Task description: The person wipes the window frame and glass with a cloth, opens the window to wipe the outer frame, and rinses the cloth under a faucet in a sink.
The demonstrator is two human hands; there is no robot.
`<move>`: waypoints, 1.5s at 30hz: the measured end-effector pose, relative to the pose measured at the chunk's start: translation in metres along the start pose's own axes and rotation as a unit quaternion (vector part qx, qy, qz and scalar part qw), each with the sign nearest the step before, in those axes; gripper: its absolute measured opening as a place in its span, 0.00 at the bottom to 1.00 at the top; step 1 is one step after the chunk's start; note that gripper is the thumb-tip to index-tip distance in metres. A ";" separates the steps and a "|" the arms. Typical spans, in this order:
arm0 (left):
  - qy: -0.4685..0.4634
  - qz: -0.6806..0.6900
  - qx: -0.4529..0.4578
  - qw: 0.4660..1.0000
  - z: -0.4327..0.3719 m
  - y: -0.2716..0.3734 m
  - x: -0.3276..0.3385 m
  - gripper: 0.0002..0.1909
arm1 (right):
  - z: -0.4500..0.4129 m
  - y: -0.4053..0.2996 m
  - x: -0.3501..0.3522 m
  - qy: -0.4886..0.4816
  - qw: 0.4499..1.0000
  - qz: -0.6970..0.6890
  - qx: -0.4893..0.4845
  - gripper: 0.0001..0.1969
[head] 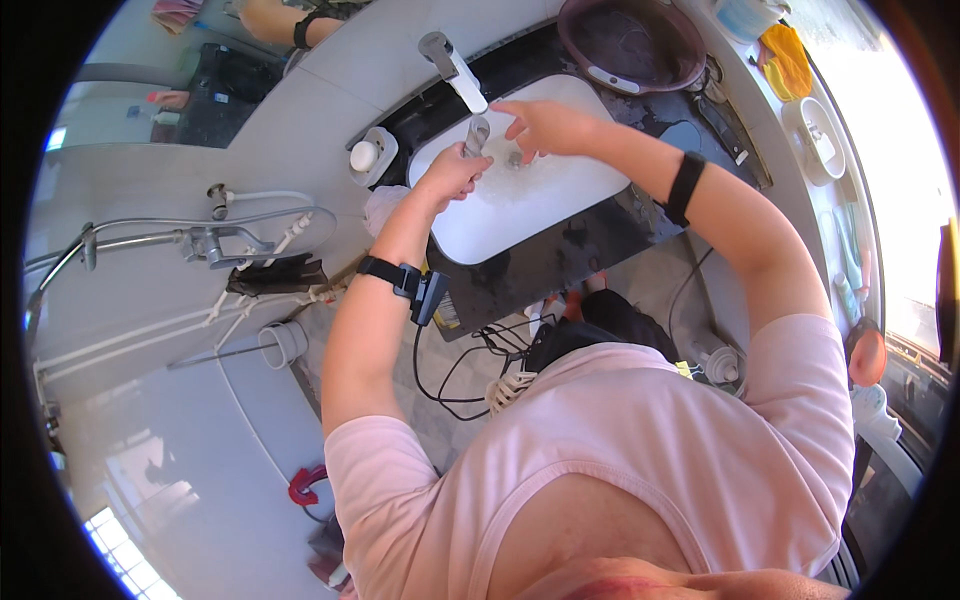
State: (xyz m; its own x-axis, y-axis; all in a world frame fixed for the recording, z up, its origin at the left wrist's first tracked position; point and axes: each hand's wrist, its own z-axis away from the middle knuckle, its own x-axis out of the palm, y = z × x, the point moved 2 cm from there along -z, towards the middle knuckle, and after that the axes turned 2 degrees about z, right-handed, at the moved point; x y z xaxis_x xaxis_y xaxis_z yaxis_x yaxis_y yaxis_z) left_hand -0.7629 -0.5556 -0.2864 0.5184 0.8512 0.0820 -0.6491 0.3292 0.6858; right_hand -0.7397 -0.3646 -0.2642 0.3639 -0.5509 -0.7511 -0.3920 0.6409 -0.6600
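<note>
Over the white washbasin (pixel 517 217), my left hand (pixel 452 174) pinches a small grey looped strip (pixel 475 137); its material is not clear. The strip sits just below the spout of the chrome and white faucet (pixel 459 73). My right hand (pixel 551 129) hovers on the other side of the spout, fingers apart and nothing in them. Beneath the hands lies the round metal drain (pixel 514 160), with cloudy wet residue around it. Black bands circle both forearms, and the left one carries a small black device (pixel 429 297).
A brown plastic tub (pixel 637 45) stands at the counter's back right. White soap (pixel 364 157) rests in a dish left of the basin. The windowsill holds a yellow cloth (pixel 787 64) and a white dish (pixel 816 142). Black cables (pixel 450 390) hang below. A shower mixer (pixel 214 244) is on the left wall.
</note>
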 end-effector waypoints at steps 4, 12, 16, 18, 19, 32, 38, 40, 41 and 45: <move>-0.136 0.129 -0.035 0.982 0.021 0.010 0.009 0.06 | -0.004 -0.016 0.006 0.122 0.945 0.219 -0.210 0.34; -0.080 -0.178 -0.051 0.979 0.044 0.035 0.051 0.12 | -0.011 -0.028 -0.005 0.074 0.932 0.299 -0.189 0.10; 0.180 -0.493 0.173 0.833 0.017 0.020 0.043 0.10 | -0.027 -0.024 0.007 0.009 0.945 0.314 -0.091 0.05; 0.277 -0.555 0.270 0.737 0.018 0.020 0.042 0.08 | -0.032 -0.018 0.010 0.006 0.963 0.270 -0.015 0.06; 0.276 -0.552 0.271 0.739 0.015 0.018 0.041 0.08 | -0.030 -0.018 0.013 0.003 0.962 0.272 -0.014 0.06; 0.318 -0.510 0.391 0.697 0.000 -0.009 0.019 0.08 | -0.013 0.006 0.005 -0.041 0.987 -0.116 0.100 0.26; -0.156 0.087 -0.008 0.984 0.039 0.016 0.030 0.08 | 0.009 -0.027 -0.004 0.154 0.939 0.231 -0.201 0.23; -0.159 0.053 -0.022 0.986 0.056 0.032 0.043 0.06 | 0.009 -0.037 -0.011 0.156 0.937 0.232 -0.208 0.15; -0.161 0.020 -0.030 0.986 0.061 0.037 0.049 0.04 | 0.006 -0.038 -0.016 0.172 0.925 0.253 -0.225 0.12; -0.026 -0.190 -0.014 0.981 0.049 0.051 0.042 0.07 | -0.017 -0.037 -0.023 0.133 0.919 0.319 -0.190 0.05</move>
State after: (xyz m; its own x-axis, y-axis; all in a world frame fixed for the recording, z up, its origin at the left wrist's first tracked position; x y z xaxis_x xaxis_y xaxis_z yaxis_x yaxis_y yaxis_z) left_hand -0.7467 -0.5230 -0.2120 0.7525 0.6438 -0.1388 -0.4185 0.6302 0.6539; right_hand -0.7476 -0.3844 -0.2222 -0.2412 -0.2712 -0.9318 -0.7393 0.6734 -0.0046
